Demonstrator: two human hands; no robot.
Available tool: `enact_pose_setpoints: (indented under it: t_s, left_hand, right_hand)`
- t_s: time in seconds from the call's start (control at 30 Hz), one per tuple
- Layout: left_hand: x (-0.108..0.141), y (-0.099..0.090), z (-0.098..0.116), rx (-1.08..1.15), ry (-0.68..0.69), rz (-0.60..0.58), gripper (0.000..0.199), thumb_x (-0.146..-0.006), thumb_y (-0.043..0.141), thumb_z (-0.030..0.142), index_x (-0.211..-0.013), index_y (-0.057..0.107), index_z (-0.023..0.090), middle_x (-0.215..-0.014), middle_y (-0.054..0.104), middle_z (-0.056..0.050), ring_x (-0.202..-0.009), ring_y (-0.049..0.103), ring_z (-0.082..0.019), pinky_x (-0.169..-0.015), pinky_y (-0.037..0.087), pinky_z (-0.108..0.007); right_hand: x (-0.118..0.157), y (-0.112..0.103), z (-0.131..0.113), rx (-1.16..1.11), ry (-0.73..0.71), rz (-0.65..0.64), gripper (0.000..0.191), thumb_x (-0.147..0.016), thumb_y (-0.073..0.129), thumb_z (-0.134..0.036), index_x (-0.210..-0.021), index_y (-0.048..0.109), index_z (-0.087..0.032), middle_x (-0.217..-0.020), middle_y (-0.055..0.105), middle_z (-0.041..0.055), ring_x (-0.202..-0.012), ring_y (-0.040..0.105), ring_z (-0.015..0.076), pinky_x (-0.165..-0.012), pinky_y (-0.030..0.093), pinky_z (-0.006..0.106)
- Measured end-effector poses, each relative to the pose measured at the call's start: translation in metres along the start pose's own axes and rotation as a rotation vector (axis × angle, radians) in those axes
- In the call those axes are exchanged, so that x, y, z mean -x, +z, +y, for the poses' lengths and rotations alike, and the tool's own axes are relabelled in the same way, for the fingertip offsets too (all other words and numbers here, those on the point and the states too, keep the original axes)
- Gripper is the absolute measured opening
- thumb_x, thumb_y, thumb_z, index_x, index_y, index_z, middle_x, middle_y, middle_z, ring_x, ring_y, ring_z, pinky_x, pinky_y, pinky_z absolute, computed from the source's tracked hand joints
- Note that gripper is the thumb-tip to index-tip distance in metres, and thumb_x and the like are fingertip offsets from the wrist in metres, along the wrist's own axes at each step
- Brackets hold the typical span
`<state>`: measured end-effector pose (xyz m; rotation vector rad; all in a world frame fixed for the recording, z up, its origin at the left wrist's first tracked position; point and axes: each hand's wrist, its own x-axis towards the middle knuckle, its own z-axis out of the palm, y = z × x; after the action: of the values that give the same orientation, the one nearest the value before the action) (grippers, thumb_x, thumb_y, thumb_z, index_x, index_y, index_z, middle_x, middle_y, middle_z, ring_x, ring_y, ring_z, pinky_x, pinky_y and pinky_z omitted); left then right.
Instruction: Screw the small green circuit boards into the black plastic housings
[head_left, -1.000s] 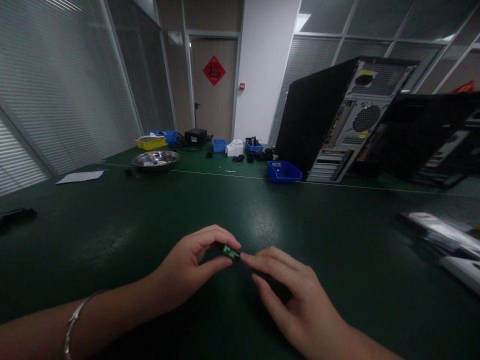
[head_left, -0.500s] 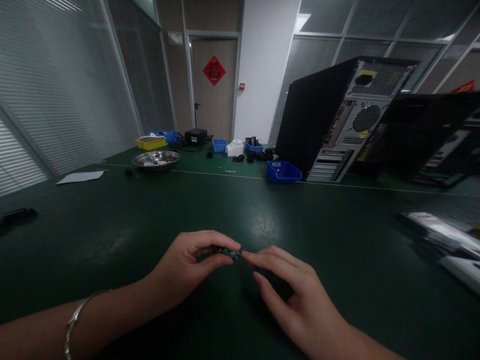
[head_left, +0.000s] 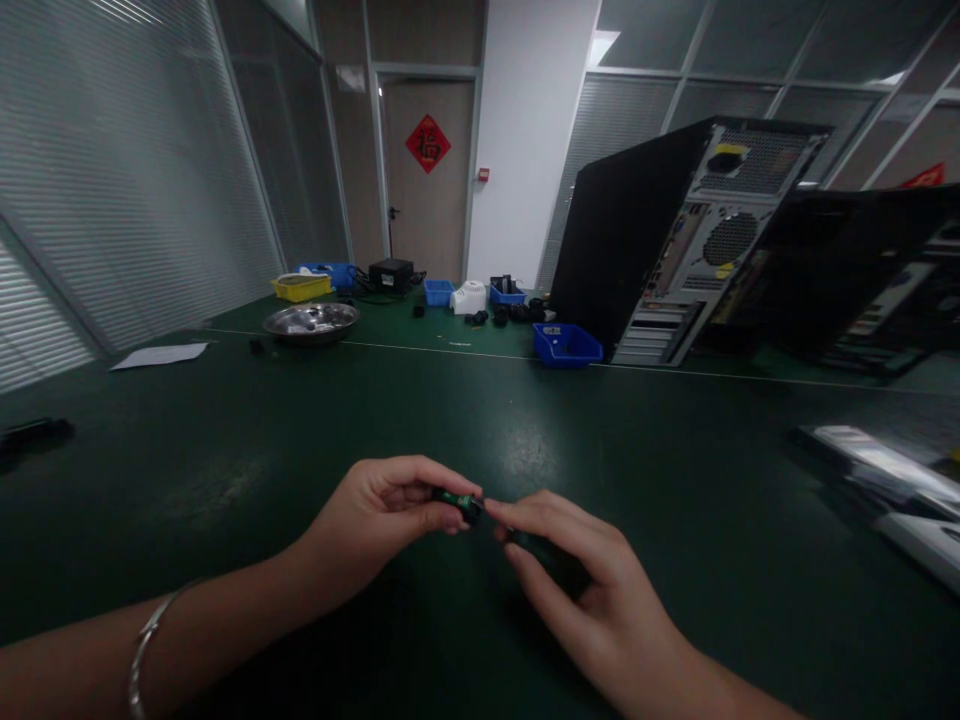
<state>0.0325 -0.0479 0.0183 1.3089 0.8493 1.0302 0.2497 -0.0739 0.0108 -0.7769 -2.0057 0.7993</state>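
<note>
A small green circuit board [head_left: 456, 499] with a dark end piece sits in the pinch of my left hand [head_left: 390, 505], thumb below and fingers above. Its dark end points right, toward my right hand [head_left: 581, 575]. The right index fingertip is at that end; whether it touches cannot be made out. My right thumb stays apart from the index finger, and I see nothing held between them. Both hands are just above the green table [head_left: 315, 420]. The left fingers hide part of the board.
A blue bin [head_left: 568, 346] stands before a black computer tower [head_left: 637, 220]. At the back are a metal bowl [head_left: 311, 322], a yellow basket [head_left: 301, 288] and a white plastic housing [head_left: 469, 297]. Paper [head_left: 159, 356] lies left; a blurred silver-white device [head_left: 885, 470] lies right.
The circuit board has turned slightly in my left fingers, and its dark end shows more. The left fingers have shifted a little on it. My right hand has barely moved.
</note>
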Motion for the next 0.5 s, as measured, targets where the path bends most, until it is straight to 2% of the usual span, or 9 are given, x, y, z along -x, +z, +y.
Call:
enact_pose_setpoints:
  t_s: [0.17, 0.37, 0.43, 0.5]
  left_hand:
    - [0.0017, -0.0001, -0.0015, -0.016, -0.005, -0.021, 0.021, -0.069, 0.077, 0.006, -0.088, 0.077, 0.016, -0.091, 0.079, -0.004, -0.082, 0.071, -0.017, -0.074, 0.057, -0.026]
    - [0.0002, -0.0032, -0.0043, -0.026, -0.015, -0.059, 0.016, -0.075, 0.073, 0.01, -0.091, 0.073, 0.014, -0.086, 0.076, -0.004, -0.074, 0.066, -0.014, -0.071, 0.053, -0.026]
    - [0.0002, -0.0051, -0.006, -0.036, -0.029, -0.102, 0.013, -0.079, 0.071, 0.014, -0.092, 0.071, 0.014, -0.085, 0.073, -0.003, -0.073, 0.065, -0.013, -0.07, 0.052, -0.025]
    - [0.0018, -0.0058, -0.0057, -0.101, -0.037, -0.212, 0.011, -0.084, 0.067, 0.017, -0.094, 0.07, 0.016, -0.087, 0.071, -0.002, -0.077, 0.064, -0.014, -0.071, 0.051, -0.027]
  right_hand:
    - [0.0012, -0.0004, -0.0004, 0.008, 0.003, -0.008, 0.038, -0.091, 0.053, -0.007, -0.123, 0.063, -0.024, -0.101, 0.068, 0.0066, -0.091, 0.066, 0.0188, -0.078, 0.053, 0.03]
    - [-0.0003, -0.0012, -0.0019, 0.008, 0.018, -0.008, 0.037, -0.09, 0.054, -0.006, -0.121, 0.064, -0.024, -0.099, 0.068, 0.0056, -0.089, 0.066, 0.0177, -0.077, 0.053, 0.028]
    - [-0.0007, -0.0021, -0.0013, 0.012, 0.023, 0.031, 0.037, -0.09, 0.055, -0.006, -0.12, 0.065, -0.026, -0.097, 0.069, 0.004, -0.087, 0.067, 0.0167, -0.075, 0.052, 0.027]
    - [-0.0011, -0.0029, 0.0, 0.015, 0.028, 0.08, 0.037, -0.09, 0.056, -0.007, -0.12, 0.065, -0.027, -0.096, 0.07, 0.0028, -0.087, 0.067, 0.0161, -0.075, 0.052, 0.026]
